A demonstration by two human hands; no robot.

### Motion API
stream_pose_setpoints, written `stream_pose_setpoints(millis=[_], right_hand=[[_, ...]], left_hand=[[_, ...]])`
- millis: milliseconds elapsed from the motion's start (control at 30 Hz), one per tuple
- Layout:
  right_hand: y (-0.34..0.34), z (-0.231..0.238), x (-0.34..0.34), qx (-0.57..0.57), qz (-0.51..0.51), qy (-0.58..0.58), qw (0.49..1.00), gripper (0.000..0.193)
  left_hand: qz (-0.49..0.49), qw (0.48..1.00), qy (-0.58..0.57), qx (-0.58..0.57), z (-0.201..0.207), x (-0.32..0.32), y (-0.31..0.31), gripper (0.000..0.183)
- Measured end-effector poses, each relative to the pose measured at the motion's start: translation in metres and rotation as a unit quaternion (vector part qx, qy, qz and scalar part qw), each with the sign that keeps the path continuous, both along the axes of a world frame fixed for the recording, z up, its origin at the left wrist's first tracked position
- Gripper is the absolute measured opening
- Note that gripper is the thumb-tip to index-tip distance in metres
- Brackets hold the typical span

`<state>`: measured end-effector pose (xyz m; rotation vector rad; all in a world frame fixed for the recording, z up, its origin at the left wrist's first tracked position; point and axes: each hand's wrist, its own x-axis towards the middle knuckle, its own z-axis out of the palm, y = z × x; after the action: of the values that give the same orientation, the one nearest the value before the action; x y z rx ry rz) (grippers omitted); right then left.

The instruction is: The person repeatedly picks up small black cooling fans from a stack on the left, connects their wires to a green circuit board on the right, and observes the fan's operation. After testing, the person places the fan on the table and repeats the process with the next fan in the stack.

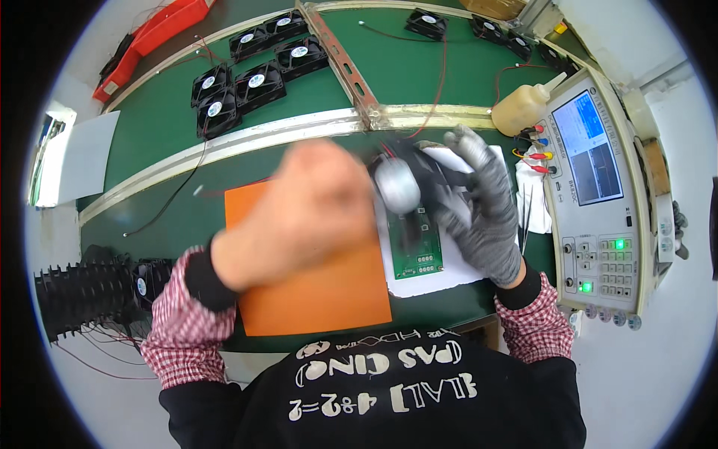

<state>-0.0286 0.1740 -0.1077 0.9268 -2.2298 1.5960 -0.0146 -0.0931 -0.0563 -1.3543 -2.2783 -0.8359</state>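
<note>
A black square cooling fan [398, 185] with a pale round hub is held above the work surface, blurred by motion. My right hand [486, 209], in a grey glove, grips its right side with the fingers curved round the frame. My bare left hand [307, 209] is raised at the fan's left side, over an orange sheet [314, 299]. Motion smears its fingers, so their grip is unclear. Below the fan lies a green circuit board [419, 262] on a white pad [449, 280]; fan and right hand hide part of both.
Several black fans [258, 82] lie at the far left, with more [488, 30] at the far right. A metal rail [344, 63] divides the back. On the right are a tester with a lit screen [587, 146], clip leads [540, 156], tweezers [526, 213] and a yellowish bottle [520, 108]. Stacked fans [82, 295] stand left.
</note>
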Motion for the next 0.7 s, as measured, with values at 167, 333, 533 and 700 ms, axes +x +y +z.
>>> stream_pose_setpoints(millis=[167,333,533,700], right_hand=[[-0.014,0.015,0.017,0.188,0.237,0.171,0.938,0.047],[0.018,0.014,-0.008,0.352,0.034,0.178,0.918,0.019],[0.010,0.001,-0.007,0.168,0.024,-0.090,0.981,0.014],[0.001,-0.011,-0.004,0.093,0.024,-0.135,0.986,0.015]], left_hand=[[-0.214,0.964,-0.135,-0.085,0.017,0.072,0.007,0.008],[0.261,0.913,0.099,-0.299,0.036,0.057,-0.071,0.012],[0.193,0.949,0.132,-0.212,0.000,0.061,-0.067,0.016],[0.213,0.975,0.003,-0.067,-0.024,0.063,-0.048,0.032]])
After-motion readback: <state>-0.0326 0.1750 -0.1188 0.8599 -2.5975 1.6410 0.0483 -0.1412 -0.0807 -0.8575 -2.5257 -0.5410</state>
